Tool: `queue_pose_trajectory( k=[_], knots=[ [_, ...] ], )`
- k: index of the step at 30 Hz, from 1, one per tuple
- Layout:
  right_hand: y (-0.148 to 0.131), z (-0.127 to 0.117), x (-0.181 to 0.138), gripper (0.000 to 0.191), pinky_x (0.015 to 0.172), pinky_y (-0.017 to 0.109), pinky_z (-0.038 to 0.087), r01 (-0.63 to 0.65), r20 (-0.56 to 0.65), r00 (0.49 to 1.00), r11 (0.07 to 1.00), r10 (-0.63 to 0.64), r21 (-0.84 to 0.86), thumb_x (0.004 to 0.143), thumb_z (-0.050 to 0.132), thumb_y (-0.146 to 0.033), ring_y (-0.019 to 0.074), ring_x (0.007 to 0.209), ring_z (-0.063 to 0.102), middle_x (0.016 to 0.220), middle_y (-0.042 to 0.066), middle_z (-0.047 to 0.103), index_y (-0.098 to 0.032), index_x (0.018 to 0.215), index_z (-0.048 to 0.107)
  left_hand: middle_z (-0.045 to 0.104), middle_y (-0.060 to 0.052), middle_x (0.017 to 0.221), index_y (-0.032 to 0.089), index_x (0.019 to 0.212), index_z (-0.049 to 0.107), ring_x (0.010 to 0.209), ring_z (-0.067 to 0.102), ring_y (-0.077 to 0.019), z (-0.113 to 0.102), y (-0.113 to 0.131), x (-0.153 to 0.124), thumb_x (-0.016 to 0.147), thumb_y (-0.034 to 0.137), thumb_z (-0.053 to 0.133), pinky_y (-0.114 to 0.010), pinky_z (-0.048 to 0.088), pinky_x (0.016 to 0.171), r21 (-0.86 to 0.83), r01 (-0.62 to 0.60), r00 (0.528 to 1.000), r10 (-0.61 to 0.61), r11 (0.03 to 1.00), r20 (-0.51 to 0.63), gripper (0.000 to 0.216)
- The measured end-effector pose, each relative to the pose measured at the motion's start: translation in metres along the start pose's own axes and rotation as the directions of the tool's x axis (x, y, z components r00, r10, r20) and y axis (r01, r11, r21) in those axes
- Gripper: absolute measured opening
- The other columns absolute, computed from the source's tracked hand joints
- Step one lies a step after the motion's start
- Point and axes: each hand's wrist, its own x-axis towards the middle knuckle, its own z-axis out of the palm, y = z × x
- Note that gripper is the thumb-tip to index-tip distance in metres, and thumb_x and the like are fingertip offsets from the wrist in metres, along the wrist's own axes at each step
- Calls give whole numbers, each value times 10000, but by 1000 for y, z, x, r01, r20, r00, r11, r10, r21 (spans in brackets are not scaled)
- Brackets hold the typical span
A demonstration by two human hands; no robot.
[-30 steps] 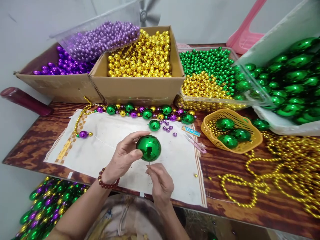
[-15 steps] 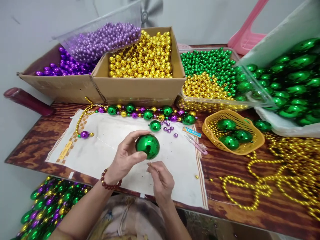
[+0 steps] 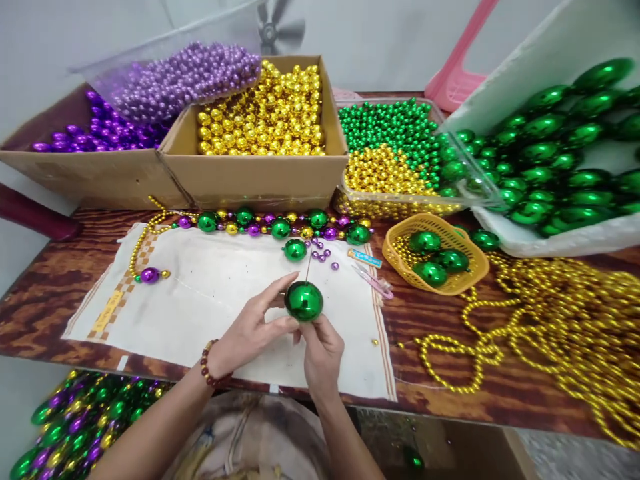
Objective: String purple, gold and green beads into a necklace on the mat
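A large shiny green ball [image 3: 304, 303] is held over the white cloth. A thin needle [image 3: 308, 263] sticks straight up out of its top. My left hand [image 3: 253, 333], with a bead bracelet at the wrist, curves around the ball's left side, thumb low and forefinger high. The closed fingers of my right hand [image 3: 323, 353] press against the ball's underside, their tips partly hidden by it. Just beyond, another green ball [image 3: 295, 250] lies beside several small purple beads [image 3: 320, 254]. A finished-looking strand of mixed green, purple and gold beads [image 3: 245, 217] runs along the cloth's back edge.
Cardboard boxes of purple beads [image 3: 65, 139] and gold beads [image 3: 270, 113] line the back. To the right are pink-handled scissors [image 3: 377, 284], a yellow basket [image 3: 435, 283] with green balls, heaped gold bead strings [image 3: 565, 320] and a white sack [image 3: 520, 243] of green balls.
The needle, earlier pinched by my right hand below the ball, now shows above it. My right hand has risen to the ball's underside. The camera view has shifted slightly right.
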Motion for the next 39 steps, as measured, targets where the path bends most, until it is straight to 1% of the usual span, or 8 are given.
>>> queue_pose_trajectory(
  k=[6, 10, 15, 21, 23, 26, 30, 39],
  knots=[
    [12, -35, -9, 213, 468, 208, 399, -145, 31, 989, 983, 143, 110, 894, 650, -339, 106, 504, 538, 595, 6, 640, -169, 766, 643, 675, -143, 1219, 152, 1239, 612, 1040, 678, -226, -7, -21, 50, 980, 324, 520, -349, 532, 908, 423, 10, 985, 64, 906, -161, 325],
    [16, -52, -18, 195, 512, 222, 434, -177, 55, 983, 982, 174, 61, 887, 660, -337, 113, 539, 551, 642, 25, 678, -168, 790, 664, 679, -139, 1129, 138, 1159, 637, 958, 695, -248, 21, -26, 91, 988, 202, 454, -363, 555, 826, 829, -103, 993, 16, 549, 113, 258],
    [16, -64, -20, 205, 530, 230, 443, -132, -20, 991, 991, 131, -22, 875, 656, -329, 127, 560, 585, 631, 34, 692, -166, 761, 702, 585, -192, 1231, 105, 1250, 565, 907, 717, -261, 58, -25, 130, 982, 78, 310, -359, 571, 720, 984, -82, 982, -155, 155, 106, 372],
    [10, -72, -18, 217, 521, 242, 466, -121, -91, 989, 991, 116, -50, 864, 648, -320, 141, 548, 607, 612, 31, 682, -165, 715, 677, 584, -201, 1186, 97, 1194, 576, 950, 701, -265, 58, -28, 139, 972, 75, 337, -390, 566, 780, 975, -51, 986, -143, 214, 83, 326],
    [9, -74, -19, 213, 508, 243, 467, -107, -102, 990, 993, 102, -49, 866, 649, -323, 144, 543, 615, 623, 31, 684, -165, 725, 672, 608, -166, 1155, 125, 1119, 599, 947, 690, -237, 48, -27, 130, 958, 120, 437, -369, 561, 814, 862, -1, 999, -39, 506, 24, 228],
    [8, -75, -19, 190, 496, 243, 464, -84, -74, 994, 995, 80, -61, 872, 648, -309, 145, 526, 621, 620, 25, 681, -165, 754, 682, 657, -92, 1015, 150, 1012, 616, 830, 695, -186, 30, -20, 111, 894, 242, 613, -319, 571, 761, 225, 96, 992, -75, 970, -100, 149],
    [2, -73, -21, 160, 484, 237, 462, -44, 19, 999, 994, 46, -101, 886, 637, -281, 140, 505, 622, 609, 15, 671, -168, 793, 703, 692, -55, 894, 140, 1024, 679, 779, 705, -153, 16, -6, 83, 825, 291, 726, -299, 568, 783, -523, 223, 958, -283, 823, -36, 255],
    [-12, -61, -21, 148, 473, 222, 485, -21, 137, 990, 984, 46, -175, 892, 631, -258, 132, 497, 628, 611, 12, 675, -174, 803, 714, 716, -50, 902, 136, 984, 733, 838, 725, -178, 4, -1, 54, 794, 204, 767, -395, 562, 918, -729, 165, 958, -283, 665, -41, 204]
  ],
)
